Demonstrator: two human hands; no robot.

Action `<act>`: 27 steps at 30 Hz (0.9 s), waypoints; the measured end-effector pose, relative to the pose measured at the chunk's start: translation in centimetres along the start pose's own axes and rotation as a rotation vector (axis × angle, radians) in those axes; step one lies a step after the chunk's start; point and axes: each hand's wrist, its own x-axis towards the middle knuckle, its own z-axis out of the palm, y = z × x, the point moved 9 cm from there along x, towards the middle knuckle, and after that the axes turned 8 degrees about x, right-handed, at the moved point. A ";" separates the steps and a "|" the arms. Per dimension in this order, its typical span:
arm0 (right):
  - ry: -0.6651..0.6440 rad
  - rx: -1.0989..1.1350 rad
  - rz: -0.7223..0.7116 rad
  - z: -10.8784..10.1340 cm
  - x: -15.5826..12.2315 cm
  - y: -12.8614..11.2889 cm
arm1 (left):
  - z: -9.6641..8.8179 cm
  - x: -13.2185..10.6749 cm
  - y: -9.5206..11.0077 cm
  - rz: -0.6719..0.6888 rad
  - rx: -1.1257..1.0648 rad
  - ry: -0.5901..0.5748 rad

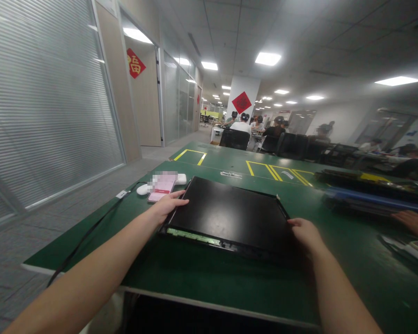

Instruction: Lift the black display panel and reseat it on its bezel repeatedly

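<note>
A flat black panel [230, 213], like a bare display, lies on the green table [202, 278] in front of me, with a green circuit strip along its near edge. My left hand [169, 204] grips its left edge with the thumb laid on top. My right hand [306, 233] holds the near right corner, fingers curled around the edge.
A pink phone [161, 186] and a white device [143, 189] with a black cable lie just left of the panel. Yellow tape boxes [278, 170] mark the far table. More panels [369, 197] are stacked at the right, beside another person's hand [416, 224]. People sit at desks behind.
</note>
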 end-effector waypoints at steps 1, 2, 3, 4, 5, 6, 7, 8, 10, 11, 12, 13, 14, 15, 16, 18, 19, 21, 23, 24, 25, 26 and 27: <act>0.004 -0.006 -0.004 -0.1 0.0 -0.1 | 0.1 -0.1 0.0 -0.009 0.011 -0.006; 0.007 -0.015 -0.008 -0.1 -0.1 -0.2 | 0.2 -0.2 0.0 -0.013 0.024 -0.006; 0.011 -0.028 -0.015 -0.2 -0.2 -0.3 | 0.2 -0.3 0.0 -0.012 0.037 -0.002; 0.013 -0.042 -0.022 -0.2 -0.2 -0.5 | 0.2 -0.4 0.1 -0.007 0.050 0.006; 0.011 -0.054 -0.029 -0.2 -0.3 -0.6 | 0.2 -0.5 0.2 0.004 0.059 0.014; 0.006 -0.062 -0.037 -0.2 -0.3 -0.8 | 0.2 -0.6 0.3 0.016 0.064 0.018; 0.002 -0.067 -0.041 -0.2 -0.4 -0.9 | 0.2 -0.7 0.4 0.027 0.063 0.019; 0.001 -0.069 -0.043 -0.2 -0.4 -0.9 | 0.3 -0.7 0.5 0.038 0.056 0.014; 0.007 -0.066 -0.048 -0.2 -0.4 -0.9 | 0.6 -0.8 0.6 0.054 0.041 0.000; 0.012 -0.066 -0.051 -0.2 -0.3 -0.9 | 0.6 -0.9 0.6 0.059 0.036 -0.005; 0.014 -0.069 -0.051 -0.3 -0.3 -0.9 | 0.7 -0.9 0.6 0.060 0.035 -0.009; 0.011 -0.072 -0.047 -0.2 -0.2 -0.8 | 0.7 -0.9 0.6 0.059 0.037 -0.009; 0.004 -0.072 -0.045 -0.2 -0.2 -0.7 | 0.6 -0.9 0.6 0.058 0.040 -0.007; -0.005 -0.070 -0.043 -0.1 -0.1 -0.5 | 0.5 -0.9 0.6 0.057 0.046 -0.001; -0.014 -0.064 -0.042 0.0 -0.1 -0.5 | 0.4 -0.9 0.6 0.056 0.056 0.005; -0.032 -0.035 -0.055 0.3 0.0 -0.4 | 0.1 -0.8 0.6 0.054 0.081 0.016; -0.041 -0.014 -0.064 0.4 0.1 -0.5 | 0.0 -0.8 0.6 0.053 0.095 0.020; -0.055 0.032 -0.079 0.7 0.1 -0.5 | -0.2 -0.7 0.7 0.061 0.118 0.026; -0.057 0.067 -0.088 0.8 0.1 -0.5 | -0.3 -0.7 0.8 0.078 0.141 0.029; -0.056 0.075 -0.087 0.9 0.2 -0.5 | -0.3 -0.7 0.9 0.086 0.155 0.032; -0.053 0.077 -0.086 0.9 0.2 -0.5 | -0.4 -0.7 0.9 0.094 0.167 0.033; -0.052 0.075 -0.084 0.9 0.2 -0.4 | -0.4 -0.7 1.0 0.099 0.178 0.033; -0.053 0.072 -0.081 0.9 0.2 -0.4 | -0.4 -0.6 0.9 0.101 0.188 0.034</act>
